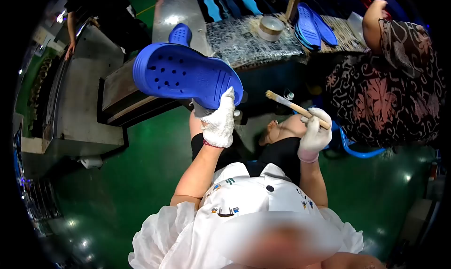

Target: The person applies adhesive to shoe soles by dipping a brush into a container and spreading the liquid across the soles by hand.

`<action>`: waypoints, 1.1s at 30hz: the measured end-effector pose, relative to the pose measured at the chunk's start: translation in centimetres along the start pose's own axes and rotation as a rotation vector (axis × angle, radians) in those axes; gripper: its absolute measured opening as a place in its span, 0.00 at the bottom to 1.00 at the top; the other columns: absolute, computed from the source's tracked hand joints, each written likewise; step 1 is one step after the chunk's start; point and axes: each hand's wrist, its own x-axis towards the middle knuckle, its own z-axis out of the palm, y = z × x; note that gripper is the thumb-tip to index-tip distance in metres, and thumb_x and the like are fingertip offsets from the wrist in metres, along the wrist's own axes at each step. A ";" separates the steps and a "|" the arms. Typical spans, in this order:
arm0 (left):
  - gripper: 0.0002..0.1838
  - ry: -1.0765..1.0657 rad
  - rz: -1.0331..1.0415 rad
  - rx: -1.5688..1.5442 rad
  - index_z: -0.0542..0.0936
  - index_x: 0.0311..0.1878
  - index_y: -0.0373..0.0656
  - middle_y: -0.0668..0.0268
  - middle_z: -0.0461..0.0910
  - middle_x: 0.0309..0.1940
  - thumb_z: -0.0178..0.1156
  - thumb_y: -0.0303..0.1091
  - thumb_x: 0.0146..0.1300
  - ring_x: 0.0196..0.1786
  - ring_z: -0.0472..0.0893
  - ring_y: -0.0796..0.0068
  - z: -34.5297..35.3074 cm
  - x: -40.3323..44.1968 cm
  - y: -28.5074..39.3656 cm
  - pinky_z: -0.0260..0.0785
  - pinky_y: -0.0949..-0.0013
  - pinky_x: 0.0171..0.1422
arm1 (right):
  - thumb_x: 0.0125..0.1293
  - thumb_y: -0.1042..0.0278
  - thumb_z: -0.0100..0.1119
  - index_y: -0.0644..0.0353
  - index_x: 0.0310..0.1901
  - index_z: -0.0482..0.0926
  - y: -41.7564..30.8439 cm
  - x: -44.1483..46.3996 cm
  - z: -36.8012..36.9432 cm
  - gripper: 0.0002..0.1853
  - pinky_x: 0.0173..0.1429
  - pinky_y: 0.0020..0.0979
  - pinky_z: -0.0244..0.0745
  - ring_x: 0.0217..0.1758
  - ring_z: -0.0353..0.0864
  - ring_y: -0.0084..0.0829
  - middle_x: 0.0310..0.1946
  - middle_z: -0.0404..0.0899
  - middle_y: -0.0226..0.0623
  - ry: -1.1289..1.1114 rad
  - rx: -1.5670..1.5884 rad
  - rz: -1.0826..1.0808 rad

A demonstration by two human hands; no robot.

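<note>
White collared shirt (249, 193) foremost, the person sits facing the worktop (221, 39). Their left hand (218, 123) has its grip clamped on a blue perforated clog (181, 76), raised near the worktop's edge; the right hand (315, 133) clasps a wooden-handled brush (298, 110), bristles off the clog. I'd hold the ridged end steady, brush light.

The blue clog (195, 78) hides most fingers of the gloved left hand (219, 123) beneath it, the top edge cuts off the standing co-worker (101, 5), and a blurred oval (282, 241) covers the bottom middle.
</note>
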 end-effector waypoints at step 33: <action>0.28 -0.039 0.070 0.034 0.67 0.58 0.36 0.60 0.75 0.50 0.65 0.20 0.53 0.48 0.77 0.73 0.4 -0.8 -2.5 0.73 0.70 0.53 | 0.39 0.85 0.59 0.60 0.28 0.77 -2.6 1.2 2.3 0.11 0.23 0.27 0.67 0.20 0.72 0.31 0.20 0.75 0.34 -0.153 -0.402 -0.435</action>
